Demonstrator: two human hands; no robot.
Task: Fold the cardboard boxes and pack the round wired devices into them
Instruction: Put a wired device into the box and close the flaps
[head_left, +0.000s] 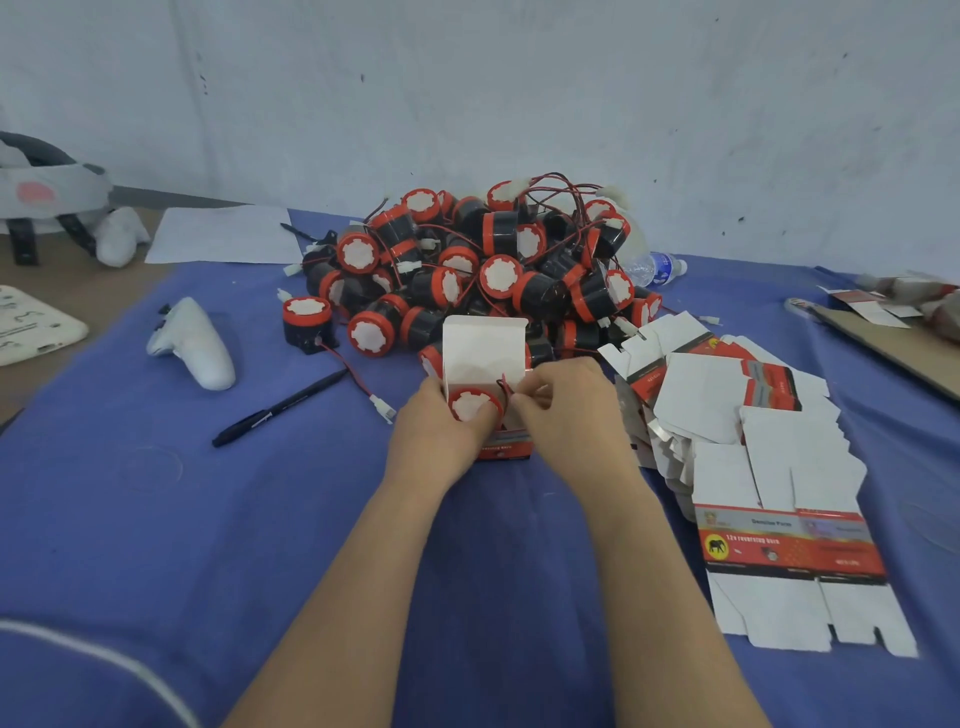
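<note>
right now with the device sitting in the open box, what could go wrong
The red wire pinched by the right hand loops above the device; it could get trapped under the upright lid flap when closing. The pile of devices sits right behind the box, so a stray wire might snag the flap.

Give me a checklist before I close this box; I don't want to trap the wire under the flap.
1. Seating: the round red-rimmed device with a white face sits in the small red-and-white cardboard box: ok.
2. Tucking: the red-and-black wire is not inside; it loops above the device, pinched by the right hand: not ok.
3. The white lid flap stands open, off the device: ok.
4. The left hand has a steady grip on the box: ok.
5. Wire's plug inside the box: cannot tell, hidden.
6. Bottom flaps locked: cannot tell.
</note>
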